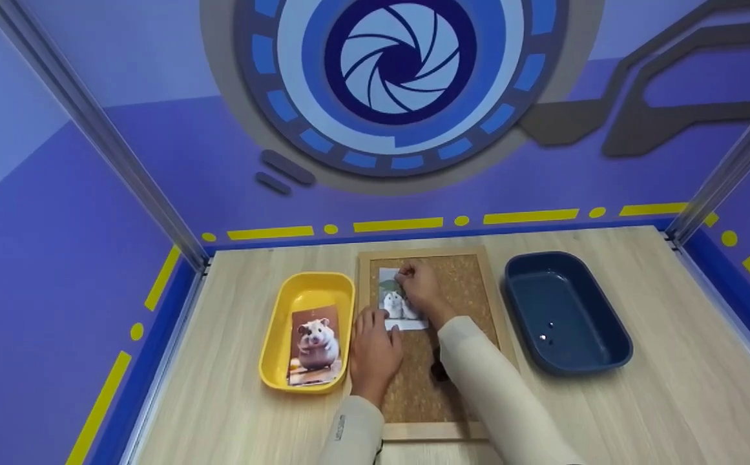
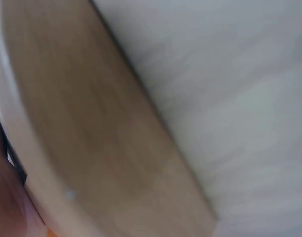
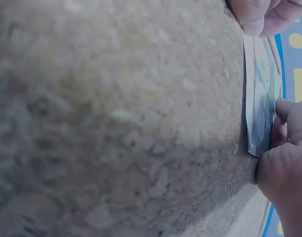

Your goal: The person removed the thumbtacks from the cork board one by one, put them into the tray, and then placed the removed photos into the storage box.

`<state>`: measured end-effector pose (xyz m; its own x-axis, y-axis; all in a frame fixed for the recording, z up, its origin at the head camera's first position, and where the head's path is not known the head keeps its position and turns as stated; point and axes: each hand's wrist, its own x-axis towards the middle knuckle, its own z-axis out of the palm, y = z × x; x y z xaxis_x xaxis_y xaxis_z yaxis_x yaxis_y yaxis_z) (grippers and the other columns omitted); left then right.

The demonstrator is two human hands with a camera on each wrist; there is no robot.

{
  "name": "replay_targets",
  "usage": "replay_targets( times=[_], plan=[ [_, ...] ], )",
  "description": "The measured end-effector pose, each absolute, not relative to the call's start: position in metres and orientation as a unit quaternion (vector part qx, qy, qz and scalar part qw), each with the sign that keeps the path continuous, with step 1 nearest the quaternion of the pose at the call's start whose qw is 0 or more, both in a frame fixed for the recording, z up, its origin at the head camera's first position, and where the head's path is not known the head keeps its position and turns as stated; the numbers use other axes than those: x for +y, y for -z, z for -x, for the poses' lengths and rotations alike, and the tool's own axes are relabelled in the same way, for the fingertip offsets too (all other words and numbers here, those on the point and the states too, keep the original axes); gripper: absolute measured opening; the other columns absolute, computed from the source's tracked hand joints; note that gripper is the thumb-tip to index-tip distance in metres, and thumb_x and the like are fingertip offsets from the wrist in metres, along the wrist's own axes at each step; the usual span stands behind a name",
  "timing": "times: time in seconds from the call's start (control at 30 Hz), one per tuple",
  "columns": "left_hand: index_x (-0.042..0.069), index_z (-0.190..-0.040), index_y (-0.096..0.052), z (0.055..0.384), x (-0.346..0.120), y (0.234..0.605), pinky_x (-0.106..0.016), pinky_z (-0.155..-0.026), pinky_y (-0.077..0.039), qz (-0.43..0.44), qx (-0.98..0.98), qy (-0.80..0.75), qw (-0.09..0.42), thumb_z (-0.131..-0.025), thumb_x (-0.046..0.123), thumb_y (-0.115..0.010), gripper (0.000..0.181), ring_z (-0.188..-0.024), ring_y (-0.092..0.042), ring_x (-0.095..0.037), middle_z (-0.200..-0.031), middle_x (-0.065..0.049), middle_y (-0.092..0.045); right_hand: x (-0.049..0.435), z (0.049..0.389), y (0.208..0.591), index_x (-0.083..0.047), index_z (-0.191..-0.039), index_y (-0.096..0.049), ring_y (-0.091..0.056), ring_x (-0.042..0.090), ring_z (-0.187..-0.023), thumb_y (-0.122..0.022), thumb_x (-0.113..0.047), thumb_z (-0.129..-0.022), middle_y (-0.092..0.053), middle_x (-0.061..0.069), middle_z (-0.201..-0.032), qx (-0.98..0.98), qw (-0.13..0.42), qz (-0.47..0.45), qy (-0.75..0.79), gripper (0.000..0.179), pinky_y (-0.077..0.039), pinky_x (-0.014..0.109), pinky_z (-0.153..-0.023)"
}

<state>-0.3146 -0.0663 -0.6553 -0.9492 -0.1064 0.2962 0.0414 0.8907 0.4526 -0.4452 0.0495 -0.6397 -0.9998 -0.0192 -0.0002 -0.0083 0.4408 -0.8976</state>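
Observation:
A hamster photo lies on the left half of a wood-framed corkboard. My right hand is over its upper right part, thumb and forefinger pinched together near the top edge. Whatever small thing sits between those fingertips is hidden by them. My left hand rests over the board's left frame, its fingertips at the photo's lower left corner. In the right wrist view the photo stretches between the left hand's fingers and the right hand. Only the board's wooden side fills much of the left wrist view.
To the left of the board stands a yellow tray holding another hamster photo. At the right, a dark blue tray holds a few tiny shiny pieces. A patterned purple wall borders the table behind.

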Motion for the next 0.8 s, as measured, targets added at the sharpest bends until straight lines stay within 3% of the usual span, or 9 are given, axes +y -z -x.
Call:
replay_targets(
  times=[0.47, 0.8],
  plan=[
    [0.014, -0.121, -0.059, 0.3111, -0.0644, 0.6549, -0.044, -0.112, -0.040, -0.024, -0.962, 0.235, 0.137, -0.097, 0.033, -0.058, 0.030, -0.126, -0.050, -0.025, -0.131, -0.006, -0.055, 0.0519, 0.4463, 0.6434, -0.006, -0.091, -0.069, -0.057, 0.017, -0.076, -0.065, -0.012, -0.094, -0.063, 0.005, -0.083, 0.832, 0.003, -0.007, 0.555, 0.007, -0.047, 0.026, -0.063],
    [0.015, -0.116, -0.061, 0.3113, -0.0666, 0.6542, -0.043, -0.108, -0.041, -0.024, -0.956, 0.253, 0.149, -0.096, 0.031, -0.061, 0.025, -0.123, -0.051, -0.024, -0.127, -0.004, -0.056, 0.0559, 0.4442, 0.6395, -0.010, -0.098, -0.068, -0.059, 0.018, -0.081, -0.063, -0.021, -0.097, -0.066, 0.007, -0.092, 0.811, 0.059, -0.032, 0.582, 0.012, -0.049, 0.028, -0.065]
  ],
)
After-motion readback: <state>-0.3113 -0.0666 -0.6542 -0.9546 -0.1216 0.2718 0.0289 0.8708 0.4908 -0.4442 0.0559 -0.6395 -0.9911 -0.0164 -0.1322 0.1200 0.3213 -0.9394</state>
